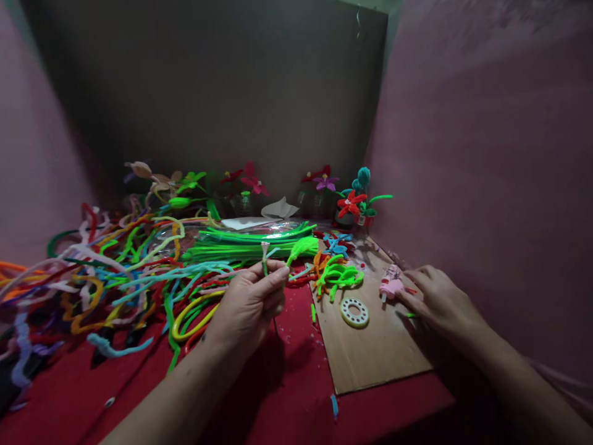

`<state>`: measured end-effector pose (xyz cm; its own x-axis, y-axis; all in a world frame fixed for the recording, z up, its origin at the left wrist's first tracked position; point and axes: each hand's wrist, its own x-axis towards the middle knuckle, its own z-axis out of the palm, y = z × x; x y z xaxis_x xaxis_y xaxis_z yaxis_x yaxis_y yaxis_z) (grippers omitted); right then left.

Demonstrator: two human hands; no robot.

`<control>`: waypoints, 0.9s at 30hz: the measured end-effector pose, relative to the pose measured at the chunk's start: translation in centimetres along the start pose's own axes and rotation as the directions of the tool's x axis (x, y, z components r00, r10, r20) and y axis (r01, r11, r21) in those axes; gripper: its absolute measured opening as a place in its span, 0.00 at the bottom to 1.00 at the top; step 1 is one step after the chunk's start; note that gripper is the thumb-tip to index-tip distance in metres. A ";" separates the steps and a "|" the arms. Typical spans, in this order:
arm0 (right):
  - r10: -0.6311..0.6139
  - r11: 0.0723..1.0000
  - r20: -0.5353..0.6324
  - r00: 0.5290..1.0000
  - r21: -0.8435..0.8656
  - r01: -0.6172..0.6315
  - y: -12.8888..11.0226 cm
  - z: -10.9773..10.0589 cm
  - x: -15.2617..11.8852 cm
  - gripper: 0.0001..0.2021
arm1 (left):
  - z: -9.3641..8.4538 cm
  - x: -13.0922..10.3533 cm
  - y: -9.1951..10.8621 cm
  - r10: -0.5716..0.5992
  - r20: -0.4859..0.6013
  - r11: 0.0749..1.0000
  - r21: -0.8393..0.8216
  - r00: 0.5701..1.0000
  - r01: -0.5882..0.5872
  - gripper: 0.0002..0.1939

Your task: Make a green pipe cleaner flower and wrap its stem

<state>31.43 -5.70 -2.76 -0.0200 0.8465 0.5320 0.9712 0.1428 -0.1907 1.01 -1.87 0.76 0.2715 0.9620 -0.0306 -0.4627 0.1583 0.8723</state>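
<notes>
Red cloth (303, 371) lies beneath the cardboard (370, 361). Left of the cardboard, the left hand (254, 293) pinches a pale-tipped stem (265, 249); at its right side, the right hand (433, 300) meets the pink tool (391, 284), grip unclear. Taking the tool seems underway, calling for firm fingers.

The head camera looks forward and down, from near, over the red tabletop (306, 377).

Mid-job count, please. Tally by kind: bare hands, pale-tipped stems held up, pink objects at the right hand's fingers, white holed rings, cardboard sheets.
Bare hands: 2 (left hand, right hand)
Pale-tipped stem: 1
Pink object: 1
White holed ring: 1
Cardboard sheet: 1
Total: 6
</notes>
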 end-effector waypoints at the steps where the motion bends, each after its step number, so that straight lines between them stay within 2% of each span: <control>1: 0.003 0.988 0.017 1.000 0.154 -0.006 -1.4 -0.4 0.2 0.11 | 0.0 -0.1 -0.1 -0.014 0.021 1.000 -0.007 1.000 0.014 0.09; 2: 0.004 0.937 0.065 0.998 0.349 -0.027 -3.0 -0.7 0.4 0.10 | 0.1 -0.2 -0.1 -0.030 0.038 0.999 -0.015 0.999 0.031 0.09; 3: -0.008 0.828 0.157 0.988 0.555 -0.081 -4.7 -0.8 0.7 0.09 | 0.2 -0.3 -0.2 -0.047 0.049 0.999 -0.021 0.998 0.049 0.09; 5: -0.052 0.475 0.346 0.937 0.834 -0.282 -8.0 -0.7 1.4 0.13 | 0.5 -0.6 -0.3 -0.086 0.066 0.996 -0.023 0.994 0.088 0.10; 6: -0.067 0.282 0.357 0.932 0.902 -0.326 -9.5 -0.5 1.8 0.17 | 0.7 -0.8 -0.4 -0.106 0.076 0.994 -0.020 0.991 0.108 0.10; 7: -0.090 0.128 0.349 0.933 0.933 -0.337 -10.7 -0.3 2.2 0.20 | 0.9 -1.0 -0.4 -0.128 0.091 0.991 -0.013 0.988 0.130 0.09; 8: -0.086 0.023 0.321 0.943 0.947 -0.321 -11.7 -0.1 2.6 0.23 | 1.0 -1.2 -0.5 -0.151 0.110 0.988 -0.004 0.982 0.152 0.09; 9: -0.084 -0.038 0.287 0.954 0.956 -0.291 -12.4 0.1 2.9 0.25 | 1.1 -1.3 -0.6 -0.172 0.132 0.985 0.005 0.976 0.172 0.09; 10: -0.076 -0.054 0.247 0.966 0.966 -0.252 -12.9 0.2 3.1 0.26 | 1.2 -1.5 -0.6 -0.191 0.154 0.982 0.013 0.970 0.191 0.08; 11: -0.060 -0.029 0.206 0.977 0.978 -0.208 -13.1 0.2 3.2 0.24 | 1.3 -1.6 -0.7 -0.205 0.172 0.979 0.021 0.963 0.204 0.08; 14: -0.005 0.149 0.100 0.995 0.984 -0.099 -13.1 0.1 3.2 0.10 | 1.5 -1.9 -0.9 -0.225 0.201 0.974 0.045 0.953 0.221 0.09; 16: 0.039 0.207 0.056 0.998 0.976 -0.063 -12.7 0.0 3.2 0.06 | 1.6 -1.9 -0.7 -0.219 0.189 0.976 0.043 0.957 0.215 0.09; 19: 0.085 0.133 0.023 0.996 0.991 -0.035 -12.1 0.1 3.3 0.05 | 1.9 -1.9 -0.2 -0.144 0.099 0.990 0.006 0.985 0.144 0.12; 21: 0.073 0.075 0.029 0.997 0.997 -0.034 -12.0 0.1 3.5 0.04 | 1.9 -1.9 0.0 -0.073 0.045 0.997 0.020 0.996 0.072 0.11; 23: 0.033 0.060 0.053 0.998 0.997 -0.055 -12.2 0.2 3.7 0.04 | 1.9 -1.9 0.1 -0.032 0.057 0.998 0.058 0.998 0.029 0.10; 27: -0.058 0.094 0.056 0.997 0.994 -0.050 -12.8 0.5 3.8 0.04 | 1.8 -2.0 -0.2 -0.015 0.137 0.974 0.226 0.990 -0.016 0.09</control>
<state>18.76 -4.08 1.32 -0.0899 0.8640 0.4954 -0.1434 0.4810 -0.8649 2.07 -4.27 1.48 0.3913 0.9200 0.0232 -0.2646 0.0883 0.9603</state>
